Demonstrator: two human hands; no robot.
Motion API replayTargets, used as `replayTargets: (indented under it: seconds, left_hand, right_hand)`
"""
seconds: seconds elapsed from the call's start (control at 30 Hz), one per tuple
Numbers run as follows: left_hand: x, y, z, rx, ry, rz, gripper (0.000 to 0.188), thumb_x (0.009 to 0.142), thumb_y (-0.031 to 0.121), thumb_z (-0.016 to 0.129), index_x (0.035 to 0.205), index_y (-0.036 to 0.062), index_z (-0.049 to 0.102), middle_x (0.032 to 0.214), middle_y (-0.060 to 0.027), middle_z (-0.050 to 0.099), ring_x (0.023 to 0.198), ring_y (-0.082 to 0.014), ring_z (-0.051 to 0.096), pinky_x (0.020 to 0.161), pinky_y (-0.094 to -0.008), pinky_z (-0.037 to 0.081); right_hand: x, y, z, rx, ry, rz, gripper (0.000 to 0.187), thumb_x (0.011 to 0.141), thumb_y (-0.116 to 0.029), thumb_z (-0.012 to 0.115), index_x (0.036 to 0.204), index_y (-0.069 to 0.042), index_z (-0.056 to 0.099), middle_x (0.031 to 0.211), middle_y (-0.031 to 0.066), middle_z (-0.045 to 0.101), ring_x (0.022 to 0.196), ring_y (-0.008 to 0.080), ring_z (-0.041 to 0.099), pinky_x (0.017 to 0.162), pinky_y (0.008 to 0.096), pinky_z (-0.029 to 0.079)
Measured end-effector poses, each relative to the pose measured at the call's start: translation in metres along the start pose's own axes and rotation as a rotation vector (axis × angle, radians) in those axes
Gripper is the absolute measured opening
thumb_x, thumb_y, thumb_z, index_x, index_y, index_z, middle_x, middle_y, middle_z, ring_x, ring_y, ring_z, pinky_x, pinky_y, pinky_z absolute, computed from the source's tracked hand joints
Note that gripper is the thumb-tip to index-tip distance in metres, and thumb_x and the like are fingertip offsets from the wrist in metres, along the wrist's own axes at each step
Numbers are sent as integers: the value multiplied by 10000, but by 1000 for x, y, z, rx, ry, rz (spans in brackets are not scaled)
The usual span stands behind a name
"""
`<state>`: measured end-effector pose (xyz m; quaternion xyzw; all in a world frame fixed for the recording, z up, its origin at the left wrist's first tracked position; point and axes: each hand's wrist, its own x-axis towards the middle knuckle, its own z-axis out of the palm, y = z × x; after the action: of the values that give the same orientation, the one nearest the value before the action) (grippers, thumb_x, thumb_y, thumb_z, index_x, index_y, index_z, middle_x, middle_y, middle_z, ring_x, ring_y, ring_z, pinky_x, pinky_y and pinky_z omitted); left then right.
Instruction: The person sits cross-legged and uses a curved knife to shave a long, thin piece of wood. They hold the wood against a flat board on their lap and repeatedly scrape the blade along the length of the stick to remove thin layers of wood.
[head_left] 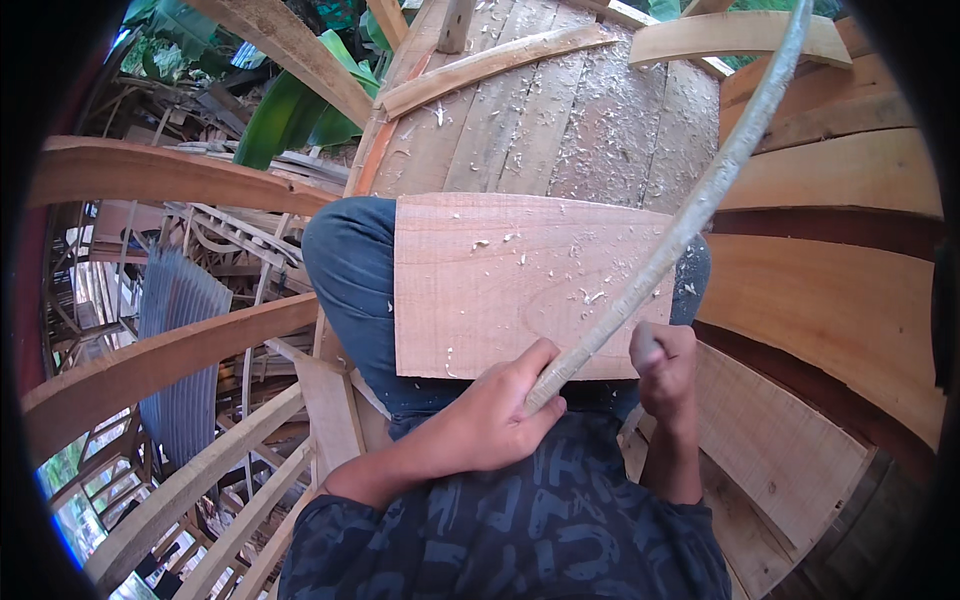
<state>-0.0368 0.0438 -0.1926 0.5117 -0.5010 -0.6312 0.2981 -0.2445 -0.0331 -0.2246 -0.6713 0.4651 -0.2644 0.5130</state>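
Observation:
A long, pale, debarked stick [655, 262] slants up from my lap toward the upper right. Its near end is wrapped in the fingers of my left hand [495, 415], close to my belly. Just right of the stick my right hand [668, 370] is closed in a fist, thumb side up, and apart from it. Something small and greyish shows at the top of that fist, too blurred to name. Across my thighs lies a flat wooden board [520, 270] with curled shavings scattered on it, and the stick passes over its right side.
Ahead, a plank floor [510, 120] is strewn with wood shavings [620, 130], and a loose wooden strip [500, 68] lies across it. Curved planks [820, 295] form a wall on my right. Wooden rails [170, 362] and corrugated sheet metal [180, 340] stand to the left.

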Motion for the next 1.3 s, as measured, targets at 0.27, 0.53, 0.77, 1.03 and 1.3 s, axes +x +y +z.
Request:
replayTargets:
  seconds: [0.27, 0.53, 0.77, 1.03, 1.3]
  left_hand:
    - [-2, 10, 3, 81, 128, -100, 252, 814, 52, 522, 992, -40, 369, 697, -305, 523, 722, -490, 533, 627, -457, 416]
    - [-12, 4, 7, 79, 59, -146, 246, 815, 62, 522, 997, -27, 383, 674, -274, 522, 698, -463, 546, 615, -439, 419]
    - [-16, -22, 3, -90, 7, -219, 190, 838, 75, 545, 981, -5, 447, 757, -78, 503, 720, -153, 509, 676, -287, 413]
    - [-13, -6, 7, 82, 109, -120, 221, 837, 52, 504, 1012, -19, 390, 689, -203, 496, 604, -310, 514, 606, -362, 404]
    - [-21, -11, 15, 33, 42, -187, 221, 834, 45, 510, 1027, -15, 421, 762, -121, 495, 701, -202, 504, 673, -316, 408]
  right_hand:
    - [7, -3, -11, -685, 197, -242, 654, 623, -660, 661, 543, -47, 449, 464, 93, 423, 407, 255, 474, 402, 321, 368]
    - [39, 39, -69, -405, 609, 9, 656, 806, -590, 559, 534, -21, 377, 469, 30, 367, 436, 124, 403, 428, 289, 308]
    - [16, 13, -35, -354, 312, -7, 630, 843, -540, 547, 570, 18, 446, 475, 23, 333, 476, 101, 336, 432, 299, 267]
    - [2, 1, -5, -582, 168, -148, 606, 654, -592, 684, 549, -29, 488, 467, 118, 444, 422, 282, 505, 418, 349, 386]
    - [28, 35, -34, -492, 532, -58, 675, 757, -622, 591, 533, -22, 378, 456, 46, 320, 426, 170, 367, 425, 333, 293]
